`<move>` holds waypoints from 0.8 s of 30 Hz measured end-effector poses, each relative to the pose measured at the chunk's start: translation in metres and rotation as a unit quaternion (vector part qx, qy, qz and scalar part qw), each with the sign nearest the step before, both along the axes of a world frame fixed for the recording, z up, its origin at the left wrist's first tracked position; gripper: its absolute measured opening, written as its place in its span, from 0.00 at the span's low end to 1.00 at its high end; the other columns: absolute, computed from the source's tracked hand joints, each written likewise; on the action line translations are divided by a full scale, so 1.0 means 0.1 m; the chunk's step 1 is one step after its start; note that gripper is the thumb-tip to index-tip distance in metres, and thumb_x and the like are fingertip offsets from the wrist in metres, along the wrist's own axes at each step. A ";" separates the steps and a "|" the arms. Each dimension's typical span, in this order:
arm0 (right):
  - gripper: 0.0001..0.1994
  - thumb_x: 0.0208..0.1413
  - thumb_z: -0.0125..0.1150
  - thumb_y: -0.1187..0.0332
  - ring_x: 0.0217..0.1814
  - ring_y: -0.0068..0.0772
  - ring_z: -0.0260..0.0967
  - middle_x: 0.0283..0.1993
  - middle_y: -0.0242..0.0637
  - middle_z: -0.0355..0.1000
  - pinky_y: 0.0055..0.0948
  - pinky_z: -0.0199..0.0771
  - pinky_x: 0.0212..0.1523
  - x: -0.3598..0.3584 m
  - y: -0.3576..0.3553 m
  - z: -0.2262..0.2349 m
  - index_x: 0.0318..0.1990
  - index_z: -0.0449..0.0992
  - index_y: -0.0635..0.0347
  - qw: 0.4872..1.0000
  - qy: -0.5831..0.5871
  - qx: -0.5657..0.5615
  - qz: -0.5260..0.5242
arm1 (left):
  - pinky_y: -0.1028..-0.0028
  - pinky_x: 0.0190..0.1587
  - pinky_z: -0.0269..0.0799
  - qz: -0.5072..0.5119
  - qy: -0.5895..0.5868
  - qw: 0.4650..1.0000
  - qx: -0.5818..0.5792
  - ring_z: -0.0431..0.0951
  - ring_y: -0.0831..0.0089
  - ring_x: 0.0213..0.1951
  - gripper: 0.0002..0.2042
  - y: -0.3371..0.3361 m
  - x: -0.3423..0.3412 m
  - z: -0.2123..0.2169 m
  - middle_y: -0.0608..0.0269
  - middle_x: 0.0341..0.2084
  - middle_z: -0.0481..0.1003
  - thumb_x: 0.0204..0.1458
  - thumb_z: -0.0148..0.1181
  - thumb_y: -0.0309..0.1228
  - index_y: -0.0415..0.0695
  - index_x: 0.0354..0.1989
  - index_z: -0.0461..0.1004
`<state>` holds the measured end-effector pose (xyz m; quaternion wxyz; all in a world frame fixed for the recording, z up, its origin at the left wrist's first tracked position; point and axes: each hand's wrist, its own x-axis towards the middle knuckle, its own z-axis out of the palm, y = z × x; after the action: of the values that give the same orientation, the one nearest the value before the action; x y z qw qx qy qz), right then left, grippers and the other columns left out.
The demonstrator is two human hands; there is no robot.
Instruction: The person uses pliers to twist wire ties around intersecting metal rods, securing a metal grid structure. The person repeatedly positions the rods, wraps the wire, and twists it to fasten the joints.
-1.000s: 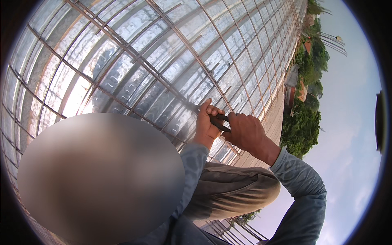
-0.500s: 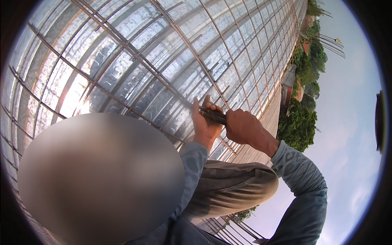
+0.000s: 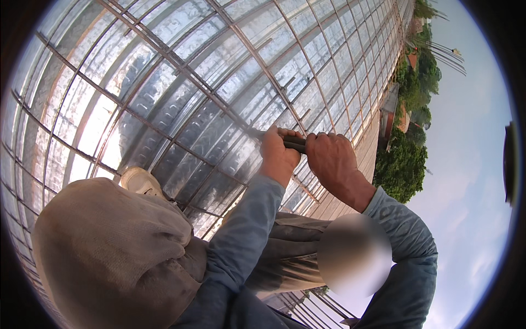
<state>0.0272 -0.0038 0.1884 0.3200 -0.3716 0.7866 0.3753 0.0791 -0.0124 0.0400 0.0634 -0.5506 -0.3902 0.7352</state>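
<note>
A short, dark, bar-like tool (image 3: 295, 143) spans the gap between my two hands, just above the rebar mesh (image 3: 263, 70). Its ends are hidden in my grip, so its exact kind does not show. My left hand (image 3: 280, 153) is closed around the left part, fingers curled over the top. On the other end my right hand (image 3: 334, 162) makes a fist, its back turned up. Rusty bars cross right beside both hands.
Shiny ribbed metal decking (image 3: 181, 115) lies under the mesh. My bent leg (image 3: 115, 247) and a pale shoe (image 3: 141, 181) are at the lower left. Wooden boards (image 3: 356, 170) line the right edge, with trees (image 3: 402, 170) and sky beyond. A blurred patch covers part of my other leg.
My left hand's fingers, partly spread before, have closed round the tool. My right hand stays in nearly the same place, its wrist turned slightly.
</note>
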 end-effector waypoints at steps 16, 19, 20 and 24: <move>0.18 0.53 0.75 0.60 0.28 0.31 0.78 0.27 0.40 0.78 0.32 0.79 0.31 -0.46 0.48 -0.20 0.38 0.79 0.68 0.938 -0.227 -0.090 -0.247 | 0.58 0.48 0.70 -0.038 -0.069 0.989 -0.124 0.68 0.65 0.37 0.12 0.14 -0.05 -0.05 0.60 0.34 0.67 0.71 0.48 0.40 0.44 0.41 0.67; 0.20 0.59 0.71 0.52 0.25 0.24 0.76 0.26 0.34 0.79 0.28 0.77 0.27 -0.68 0.82 -0.25 0.37 0.81 0.63 0.738 -0.354 -0.036 -0.573 | 0.54 0.55 0.68 -0.099 0.008 0.975 -0.199 0.70 0.64 0.49 0.17 -0.01 0.05 0.35 0.60 0.43 0.68 0.72 0.46 0.48 0.47 0.52 0.65; 0.21 0.59 0.71 0.50 0.27 0.23 0.76 0.29 0.34 0.80 0.28 0.78 0.29 -0.70 1.00 -0.29 0.38 0.81 0.63 0.713 -0.358 -0.069 -0.599 | 0.53 0.57 0.68 -0.121 0.051 0.960 -0.246 0.70 0.63 0.51 0.18 0.09 0.11 0.22 0.60 0.46 0.68 0.72 0.47 0.49 0.47 0.55 0.65; 0.22 0.61 0.70 0.51 0.31 0.25 0.76 0.37 0.38 0.82 0.29 0.80 0.34 -0.61 1.88 -0.71 0.47 0.79 0.64 0.614 -0.385 -0.242 -0.645 | 0.57 0.55 0.74 -0.271 0.172 0.825 -0.465 0.76 0.68 0.46 0.20 0.42 0.16 -0.29 0.60 0.40 0.76 0.71 0.51 0.48 0.41 0.54 0.72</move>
<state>-0.0340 0.1847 0.1173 0.6515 0.0576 0.6903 -0.3093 0.0946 0.0291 0.0109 0.0628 -0.4631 0.1799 0.8656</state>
